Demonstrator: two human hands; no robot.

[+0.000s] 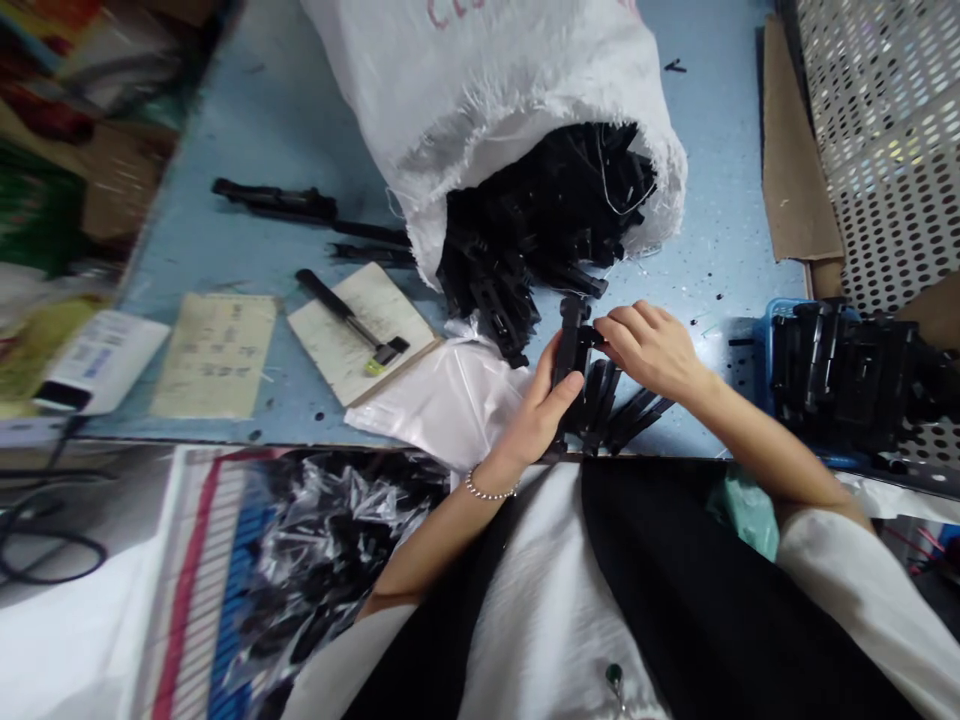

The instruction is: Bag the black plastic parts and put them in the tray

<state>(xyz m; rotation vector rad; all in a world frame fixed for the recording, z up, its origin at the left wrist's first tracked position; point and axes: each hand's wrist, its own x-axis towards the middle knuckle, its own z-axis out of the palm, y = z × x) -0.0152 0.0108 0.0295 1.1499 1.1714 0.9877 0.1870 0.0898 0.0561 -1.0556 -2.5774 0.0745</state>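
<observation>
My left hand [546,408] is wrapped round a long black plastic part [571,345], held upright over the table's near edge. Close against its upper right side, my right hand [649,348] pinches with bent fingers at a small dark piece whose kind I cannot make out. Several more black parts [600,400] lie beneath and to the right of the held one. Just beyond my hands, a white woven sack [510,70] lies with its frayed mouth towards me, and many black plastic parts [517,230] spill from it.
A hammer [349,318] rests on a worn board [315,335], beside a handwritten paper [214,355]. A clear plastic bag [450,400] lies left of my hands. At right stands a blue basket [768,345] of black parts, before a perforated white panel [885,130].
</observation>
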